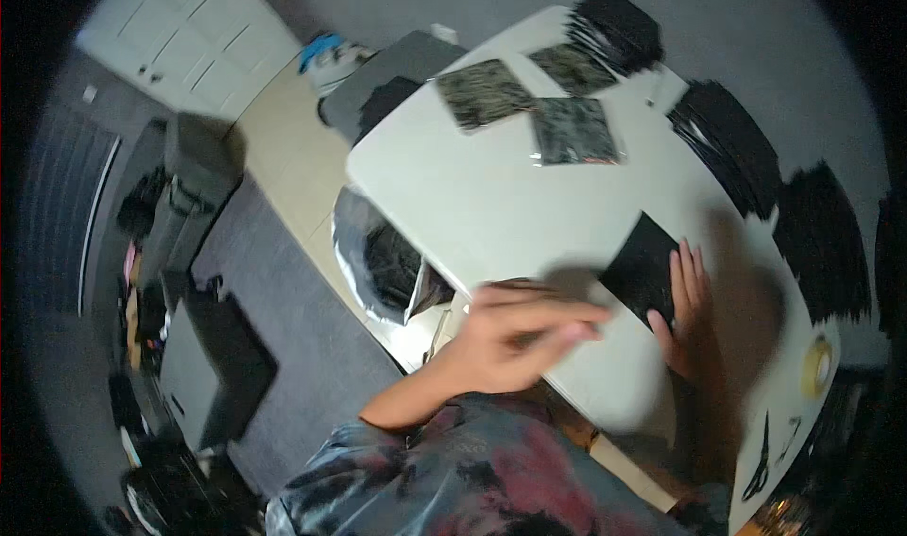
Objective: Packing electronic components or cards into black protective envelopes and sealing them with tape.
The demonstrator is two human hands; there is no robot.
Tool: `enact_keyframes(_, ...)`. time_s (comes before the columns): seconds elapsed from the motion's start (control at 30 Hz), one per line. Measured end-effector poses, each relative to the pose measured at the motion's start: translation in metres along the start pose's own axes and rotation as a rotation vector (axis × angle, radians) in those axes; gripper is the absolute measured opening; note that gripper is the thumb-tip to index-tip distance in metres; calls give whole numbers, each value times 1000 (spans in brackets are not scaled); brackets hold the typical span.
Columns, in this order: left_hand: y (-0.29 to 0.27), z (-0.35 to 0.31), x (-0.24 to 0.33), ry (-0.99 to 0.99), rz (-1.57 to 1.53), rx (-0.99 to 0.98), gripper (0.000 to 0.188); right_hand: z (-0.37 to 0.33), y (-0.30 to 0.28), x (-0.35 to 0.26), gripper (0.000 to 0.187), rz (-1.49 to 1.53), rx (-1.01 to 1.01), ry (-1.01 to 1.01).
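A flat black piece (644, 267), like a dark sheet or pouch, lies askew on the white table (472, 205). My right hand (687, 300) rests along its right side, fingers stretched and thumb on its lower corner. My left hand (520, 338), a little blurred, hovers over the near table edge to the left of the black piece, apart from it. Its thumb and forefinger come together in a pinch; whatever is between them is too small to make out.
Clear packets with dark contents (574, 130) and a black stack (616, 31) occupy the far end. More black stacks (727, 149) line the right edge, with yellow tape (816, 366) and scissors (760, 460) nearer. A lined bin (387, 262) stands left of the table.
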State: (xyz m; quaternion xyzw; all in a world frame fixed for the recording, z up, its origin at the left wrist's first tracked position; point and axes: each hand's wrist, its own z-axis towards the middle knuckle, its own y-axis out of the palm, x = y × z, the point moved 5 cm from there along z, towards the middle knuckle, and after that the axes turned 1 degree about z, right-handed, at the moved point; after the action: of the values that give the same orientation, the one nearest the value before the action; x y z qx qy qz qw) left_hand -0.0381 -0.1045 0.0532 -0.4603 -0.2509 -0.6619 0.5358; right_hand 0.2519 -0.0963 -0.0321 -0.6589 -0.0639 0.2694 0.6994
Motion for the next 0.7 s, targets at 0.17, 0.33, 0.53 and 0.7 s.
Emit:
enact_keyframes(0.17,-123,-113,-87,-282,-86,917,34,5,3,0,88,14,19,67)
enact_keyframes(0.33,-182,-126,-144,-592,-34,935,43,3,4,0,91,15,-23,114)
enact_keyframes(0.53,-190,-102,-165,-638,-70,876,50,2,0,3,91,-19,-44,138)
enact_keyframes(0.7,-201,-95,-164,-677,-46,922,38,3,0,-5,90,41,-18,134)
